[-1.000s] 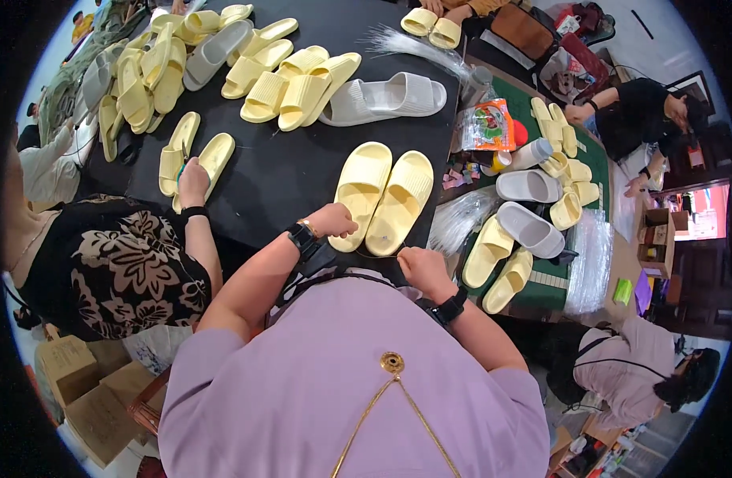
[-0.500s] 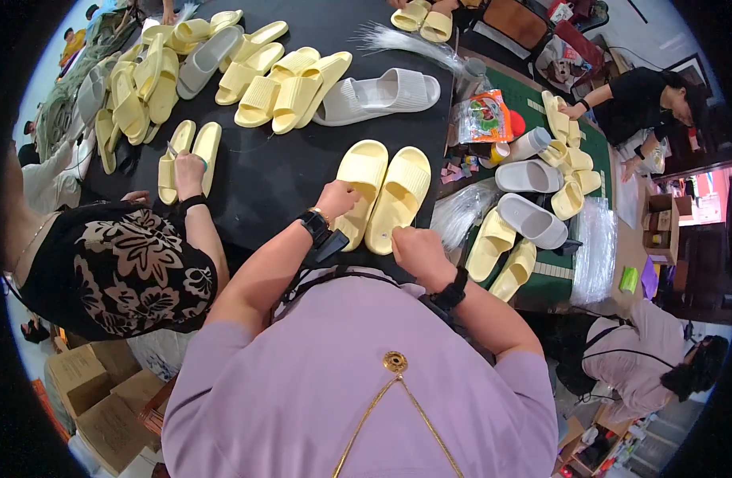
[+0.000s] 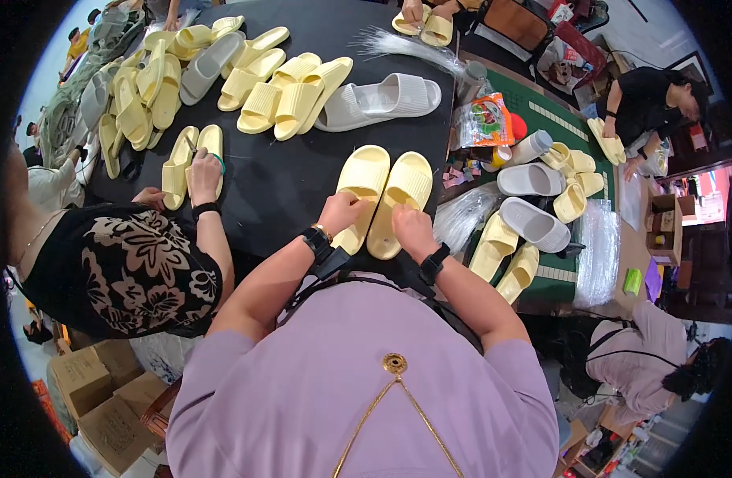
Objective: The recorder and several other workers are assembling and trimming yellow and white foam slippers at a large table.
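A pair of pale yellow slide slippers lies side by side on the black table in front of me, toes pointing away. My left hand [image 3: 342, 212] is closed in a pinch at the strap edge of the left slipper [image 3: 362, 171]. Over the footbed of the right slipper [image 3: 408, 182], just behind its strap, my right hand [image 3: 414, 229] is closed too, its fingertips near the inner edge. Whatever either hand pinches is too small or hidden to make out.
More yellow slippers [image 3: 298, 99] and a large grey slipper [image 3: 379, 103] lie beyond. Clear plastic strands [image 3: 469, 213] are to the right, near a white bottle [image 3: 530, 148]. At left, a co-worker's hand [image 3: 205, 177] holds scissors over another yellow pair.
My right hand has moved up from the right slipper's heel to behind its strap. The co-worker's hand at left has shifted to the right slipper of their pair.
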{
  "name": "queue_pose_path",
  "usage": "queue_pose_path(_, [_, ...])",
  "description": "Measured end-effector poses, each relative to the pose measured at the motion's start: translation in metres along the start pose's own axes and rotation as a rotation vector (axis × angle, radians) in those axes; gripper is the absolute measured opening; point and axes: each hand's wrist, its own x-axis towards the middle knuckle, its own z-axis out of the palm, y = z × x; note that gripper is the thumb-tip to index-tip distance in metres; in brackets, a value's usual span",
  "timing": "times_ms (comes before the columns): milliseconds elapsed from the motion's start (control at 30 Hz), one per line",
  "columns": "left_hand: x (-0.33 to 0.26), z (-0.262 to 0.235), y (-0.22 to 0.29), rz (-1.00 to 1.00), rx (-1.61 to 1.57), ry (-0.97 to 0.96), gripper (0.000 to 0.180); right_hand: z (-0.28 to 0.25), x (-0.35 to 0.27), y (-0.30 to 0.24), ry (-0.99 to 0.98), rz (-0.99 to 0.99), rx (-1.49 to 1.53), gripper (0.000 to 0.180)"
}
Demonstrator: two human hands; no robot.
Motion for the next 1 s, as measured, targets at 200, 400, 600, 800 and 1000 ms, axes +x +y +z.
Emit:
queue_pose_path(200, [0.009,-0.008,0.008,0.115,-0.058,0.336,0.028,0.006,0.008,0.009,0.144,0.095,0.102,0.007])
queue_pose_path(400, [0.036,-0.024,0.001,0.045,-0.113,0.471,0.023,-0.018,-0.002,0.019,0.168,0.090,0.227,0.014])
queue_pose_path(600, [0.080,-0.026,-0.011,0.007,-0.020,0.446,0.027,0.001,0.011,0.077,0.433,0.369,0.439,0.013])
queue_pose_path(800, [0.109,-0.023,-0.010,-0.001,0.087,0.411,0.029,0.039,0.030,0.133,0.368,0.593,0.778,0.020])
queue_pose_path(1000, [0.124,-0.016,0.006,-0.032,0.135,0.267,0.032,0.042,0.050,0.141,0.261,0.601,0.837,0.029])
